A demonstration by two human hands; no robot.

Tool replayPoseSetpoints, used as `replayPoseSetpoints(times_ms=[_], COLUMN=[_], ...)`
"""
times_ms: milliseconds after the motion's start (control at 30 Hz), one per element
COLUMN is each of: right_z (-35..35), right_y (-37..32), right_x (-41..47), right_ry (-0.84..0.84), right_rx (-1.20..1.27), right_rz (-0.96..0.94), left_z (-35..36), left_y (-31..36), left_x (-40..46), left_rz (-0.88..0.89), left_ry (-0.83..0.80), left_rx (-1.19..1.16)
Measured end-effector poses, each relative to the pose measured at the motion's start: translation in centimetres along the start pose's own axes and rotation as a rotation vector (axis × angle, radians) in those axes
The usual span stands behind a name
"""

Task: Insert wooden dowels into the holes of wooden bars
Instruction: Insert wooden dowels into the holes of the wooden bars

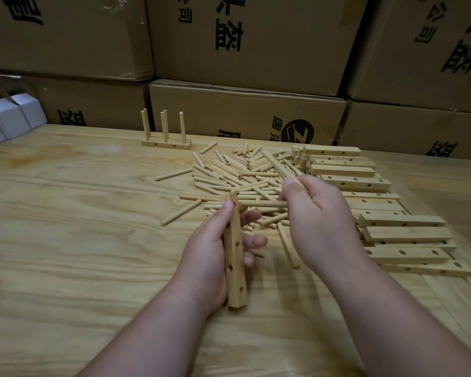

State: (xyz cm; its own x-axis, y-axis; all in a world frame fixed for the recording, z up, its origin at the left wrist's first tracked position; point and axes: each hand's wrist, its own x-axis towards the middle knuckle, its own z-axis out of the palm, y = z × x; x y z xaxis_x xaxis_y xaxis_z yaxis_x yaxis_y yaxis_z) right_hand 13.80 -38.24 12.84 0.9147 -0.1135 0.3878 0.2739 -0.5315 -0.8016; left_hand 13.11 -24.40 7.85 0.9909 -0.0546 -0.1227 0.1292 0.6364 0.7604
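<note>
My left hand (pixel 210 248) grips a wooden bar (pixel 235 257) lengthwise above the table, its row of holes facing right. My right hand (pixel 316 219) holds two dowels: one dowel (pixel 278 164) sticks up and away past the thumb, and a second dowel (pixel 261 204) lies level, its tip right beside the top of the bar. Whether that tip is in a hole I cannot tell. A heap of loose dowels (pixel 229 178) lies just beyond both hands. Stacked bars with holes (pixel 386 208) lie to the right.
A finished bar with several upright dowels (pixel 166 142) stands at the back of the wooden table (pixel 79 213). Cardboard boxes (pixel 245 112) wall off the far edge. Small white boxes (pixel 8 118) sit at the far left.
</note>
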Motion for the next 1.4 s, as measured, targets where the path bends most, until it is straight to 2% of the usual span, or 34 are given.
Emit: replayPoseSetpoints(times_ms=[100, 233, 367, 500, 600, 700, 933, 1400], right_z=[0.1, 0.9, 0.9, -0.6, -1.6, -2.2, -2.1, -1.2], right_y=[0.6, 0.8, 0.9, 0.7, 0.3, -0.3, -0.5, -1.6], right_x=[0.4, 0.0, 0.0, 0.7, 1.1, 1.1, 0.6, -0.3], right_ry=[0.026, -0.071, -0.111, -0.214, -0.325, -0.365, -0.383, -0.295], right_rx=[0.033, 0.029, -0.069, 0.062, 0.079, 0.069, -0.071, -0.416], right_rz=[0.102, 0.158, 0.099, 0.110, 0.071, 0.051, -0.015, -0.239], left_z=[0.0, 0.0, 0.0, -0.1, -0.1, -0.1, 0.0, -0.2], left_y=[0.4, 0.4, 0.7, 0.8, 0.7, 0.4, 0.2, -0.7], left_x=[0.0, -0.2, 0.0, 0.3, 0.4, 0.5, 0.2, 0.7], left_rz=[-0.073, -0.114, -0.089, -0.079, -0.107, -0.094, -0.118, -0.026], left_ry=[-0.049, -0.139, -0.076, 0.025, 0.012, 0.000, -0.036, 0.053], left_rx=[-0.116, -0.205, -0.245, -0.243, -0.214, -0.185, -0.165, 0.020])
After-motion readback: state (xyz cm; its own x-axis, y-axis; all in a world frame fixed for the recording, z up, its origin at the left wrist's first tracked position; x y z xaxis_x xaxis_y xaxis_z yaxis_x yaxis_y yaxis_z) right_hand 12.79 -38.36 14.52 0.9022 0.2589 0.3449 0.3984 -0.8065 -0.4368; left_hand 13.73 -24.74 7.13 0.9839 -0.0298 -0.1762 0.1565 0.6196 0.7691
